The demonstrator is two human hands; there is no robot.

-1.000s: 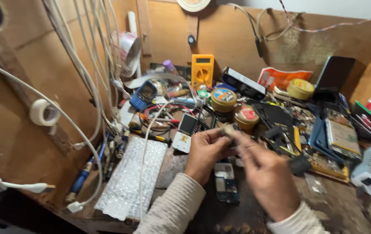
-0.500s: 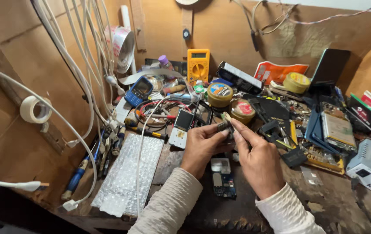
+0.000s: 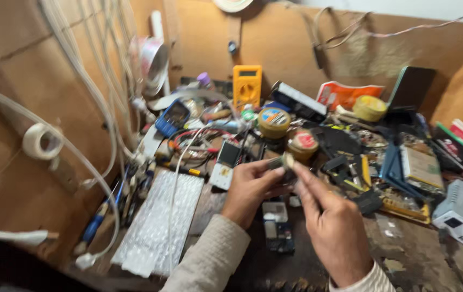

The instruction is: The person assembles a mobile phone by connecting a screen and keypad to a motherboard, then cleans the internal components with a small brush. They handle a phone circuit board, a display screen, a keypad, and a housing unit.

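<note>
Head view, and both hands meet at centre frame over a packed bench: the left hand point(image 3: 250, 186) and the right hand point(image 3: 331, 230) both pinch one small greyish part point(image 3: 284, 162), fingertips closed on it from either side, held up off the bench. What the part is, too blurred to tell. Directly below the hands lies a small blue circuit board point(image 3: 278, 232) on the dark bench top point(image 3: 404, 254). Just behind the part stand two round tins point(image 3: 273, 122), crowding the space above the fingers. A white phone point(image 3: 226, 164) sits left of the left hand, a clear bubble sheet point(image 3: 158, 227) lower left. A yellow multimeter point(image 3: 246, 85) leans at upper centre; white cables point(image 3: 74, 92) hang across the upper left.
</note>
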